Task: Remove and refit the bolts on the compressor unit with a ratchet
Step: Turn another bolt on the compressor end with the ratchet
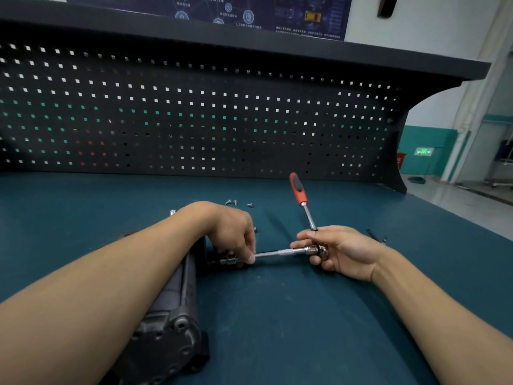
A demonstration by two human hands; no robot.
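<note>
Head view: left hand (233, 232) hides the socket end on compressor unit (177, 307)

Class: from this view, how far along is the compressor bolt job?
Done: some bolts lie loose on the bench. In hand: left hand pinches the socket at the compressor; right hand grips the ratchet. Left: finishing here; removing or refitting cannot be told.

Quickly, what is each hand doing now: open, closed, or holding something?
Left hand: pinches the extension bar next to the compressor unit.
Right hand: holds the ratchet at its head.
</note>
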